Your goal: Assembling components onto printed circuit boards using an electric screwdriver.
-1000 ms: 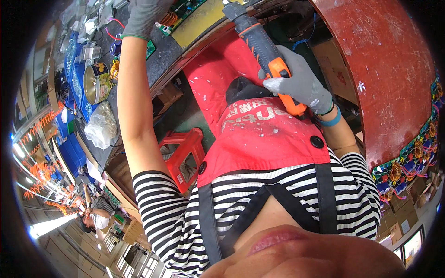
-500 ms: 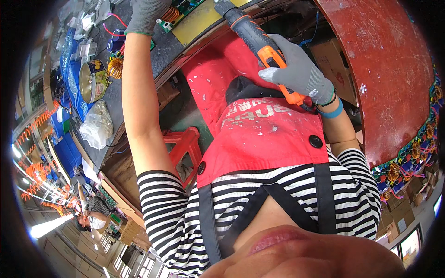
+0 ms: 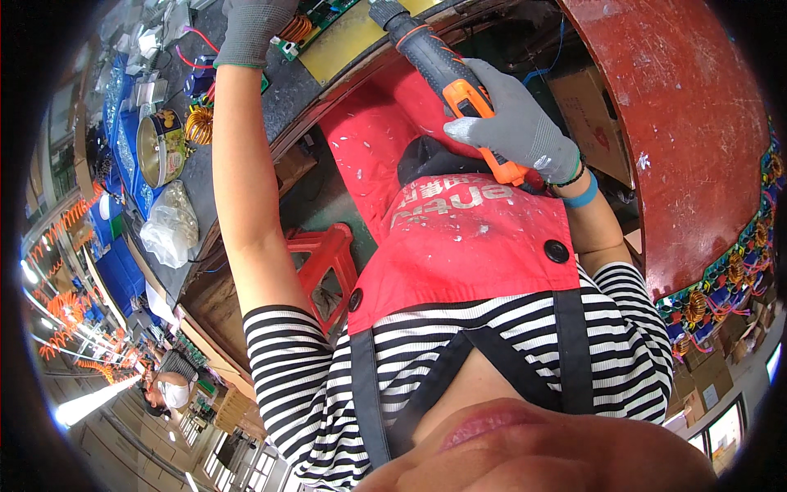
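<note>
My right hand (image 3: 525,123), in a grey glove, is wrapped round the orange and black handle of a power screwdriver (image 3: 430,57). The tool slants up and left, its front end near the bench edge at the top of the picture. My left hand (image 3: 256,33), gloved too, reaches over the dark bench at the top. Its fingers run past the picture's upper edge, so what they do is hidden. Right beside it are a green circuit board (image 3: 328,11) and a copper-wound coil (image 3: 295,29).
On the bench to the left stand a round tin (image 3: 162,148), another copper coil (image 3: 199,125) and a clear plastic bag (image 3: 170,225). A red board (image 3: 680,139) rises at the right, with boards and coils along its far edge. A red stool (image 3: 328,262) is below the bench.
The screwdriver and my right hand have shifted slightly left and up. My left hand has moved a little to the left.
</note>
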`<move>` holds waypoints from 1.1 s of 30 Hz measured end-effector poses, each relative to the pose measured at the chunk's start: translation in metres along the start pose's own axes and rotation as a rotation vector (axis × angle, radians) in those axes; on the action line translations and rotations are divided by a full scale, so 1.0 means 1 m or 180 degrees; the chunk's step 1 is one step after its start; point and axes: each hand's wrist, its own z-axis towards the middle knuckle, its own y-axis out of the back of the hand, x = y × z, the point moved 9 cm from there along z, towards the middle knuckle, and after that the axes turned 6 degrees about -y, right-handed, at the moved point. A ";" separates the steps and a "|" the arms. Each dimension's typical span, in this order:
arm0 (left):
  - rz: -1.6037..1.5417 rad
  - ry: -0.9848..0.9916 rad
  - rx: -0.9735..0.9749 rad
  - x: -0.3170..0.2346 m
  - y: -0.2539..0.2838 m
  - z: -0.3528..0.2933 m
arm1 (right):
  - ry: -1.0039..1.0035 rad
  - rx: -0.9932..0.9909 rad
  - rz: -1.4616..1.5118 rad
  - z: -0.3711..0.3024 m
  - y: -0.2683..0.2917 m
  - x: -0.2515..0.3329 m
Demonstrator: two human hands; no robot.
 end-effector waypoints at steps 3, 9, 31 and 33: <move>-0.0064 0.0031 0.0037 0.002 -0.001 0.001 | -0.0154 0.0033 -0.0044 0.001 -0.001 -0.002; 0.0865 -0.0335 0.0248 -0.023 -0.003 0.003 | -0.0233 0.0055 0.0487 -0.003 -0.007 0.003; 0.1584 -0.0024 0.0510 -0.024 -0.020 0.008 | -0.0489 -0.0059 -0.0258 -0.012 -0.017 0.008; 0.1528 0.0066 0.0556 -0.022 -0.022 0.009 | -0.0537 0.0038 -0.0077 -0.010 -0.009 0.012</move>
